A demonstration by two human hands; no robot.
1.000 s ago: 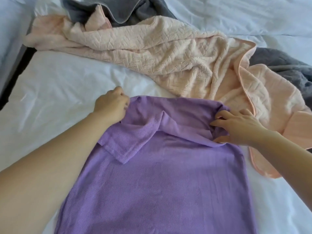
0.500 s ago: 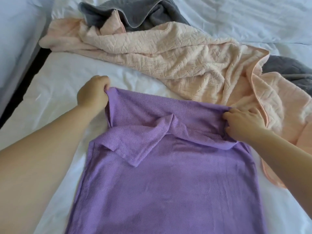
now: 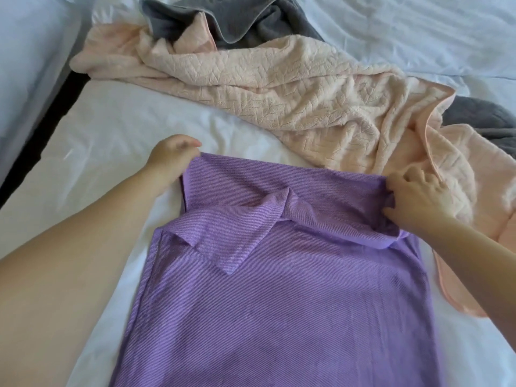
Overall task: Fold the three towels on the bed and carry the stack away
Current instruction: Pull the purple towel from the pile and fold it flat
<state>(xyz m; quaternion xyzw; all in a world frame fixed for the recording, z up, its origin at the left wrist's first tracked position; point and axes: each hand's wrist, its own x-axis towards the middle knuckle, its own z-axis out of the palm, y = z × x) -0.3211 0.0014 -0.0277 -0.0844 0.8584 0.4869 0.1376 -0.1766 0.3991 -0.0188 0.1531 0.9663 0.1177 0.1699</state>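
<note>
So, purple towel (image 3: 279,303) lies flat on the white bed sheet (image 3: 125,129), near-centre, w/ its far end doubled back toward the near side; a pointed flap of that fold hangs left of centre. L hand (image 3: 170,160) has fingers curled, pinching the towel's far-left corner. R hand (image 3: 416,199) is curled too, gripping the bunched far-right corner, thumb on the near side of the fold. Peach towel (image 3: 293,101), quilted texture, sprawls crumpled across the far side from left to right, its right part touching the purple one by the R hand. Grey towel (image 3: 251,20) lies partly under the peach one, showing at far centre & again at the right edge. Dark gap (image 3: 42,129) runs along the bed's left side.
</note>
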